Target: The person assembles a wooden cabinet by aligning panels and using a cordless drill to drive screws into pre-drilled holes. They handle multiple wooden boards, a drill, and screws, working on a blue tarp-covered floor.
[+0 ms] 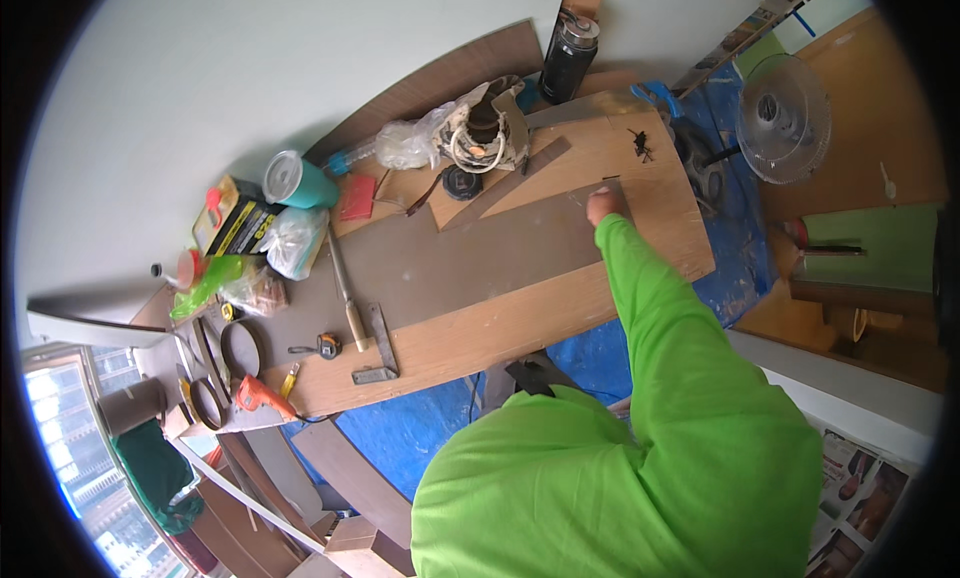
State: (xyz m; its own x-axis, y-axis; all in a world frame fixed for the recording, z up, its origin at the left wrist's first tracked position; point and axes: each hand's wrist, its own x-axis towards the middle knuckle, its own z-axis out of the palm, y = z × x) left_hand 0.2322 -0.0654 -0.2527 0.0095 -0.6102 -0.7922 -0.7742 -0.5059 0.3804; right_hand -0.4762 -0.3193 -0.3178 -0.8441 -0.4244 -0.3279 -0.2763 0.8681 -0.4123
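My right hand (602,206) rests at the right end of a long grey-brown sheet (480,253) that lies flat on the wooden worktop (480,323). Its fingers are curled closed, and whatever they may hold is too small to make out. A short dark mark or thin object shows just beyond the fingertips. A narrow brown strip (520,178) lies slantwise across the worktop, left of this hand. Some small black pieces (640,146) sit beyond it to the right. My left hand does not show; the green-sleeved body covers the lower middle.
Leftward on the worktop lie a hammer (350,303), a try square (382,353), a tape measure (327,346) and an orange power tool (265,398). Along the wall stand a teal tumbler (305,185), a cloth bag (500,128) and a black bottle (570,58). A fan (783,118) stands right.
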